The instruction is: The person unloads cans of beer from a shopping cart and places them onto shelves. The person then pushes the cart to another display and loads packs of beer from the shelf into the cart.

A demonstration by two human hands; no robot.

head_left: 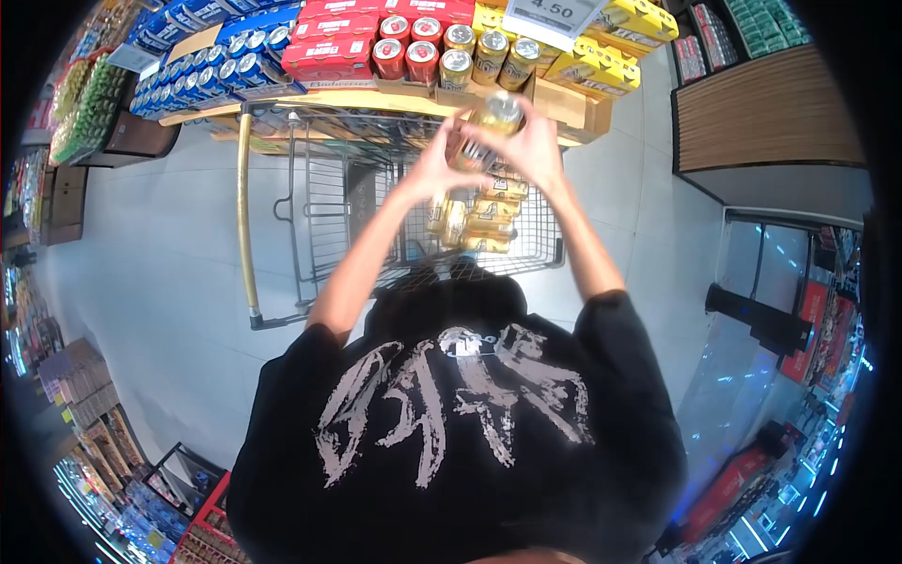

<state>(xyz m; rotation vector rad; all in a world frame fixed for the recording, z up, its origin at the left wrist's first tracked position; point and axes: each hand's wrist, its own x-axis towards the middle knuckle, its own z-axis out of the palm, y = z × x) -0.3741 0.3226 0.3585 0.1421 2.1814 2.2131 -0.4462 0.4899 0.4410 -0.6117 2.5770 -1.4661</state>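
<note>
My left hand [436, 167] and my right hand [534, 150] are raised over the shopping cart, fingers curled around a gold beverage can [500, 113]. Its silver top faces up toward me. Motion blur and my fingers hide its lower part, and I cannot tell whether a second can is held beneath it. Below my hands, several gold cans [492, 228] lie on their sides at the right end of the wire cart [315, 211]. Just beyond, several matching gold cans [458, 68] stand upright on the display shelf.
Red cans [406, 47] and red cartons [329, 42] stand beside the gold ones, with blue cans [211, 75] further left and yellow cartons [597, 66] to the right. A price sign [552, 14] hangs above. The cart's handle [243, 193] is on the left. A wooden counter [766, 117] stands right.
</note>
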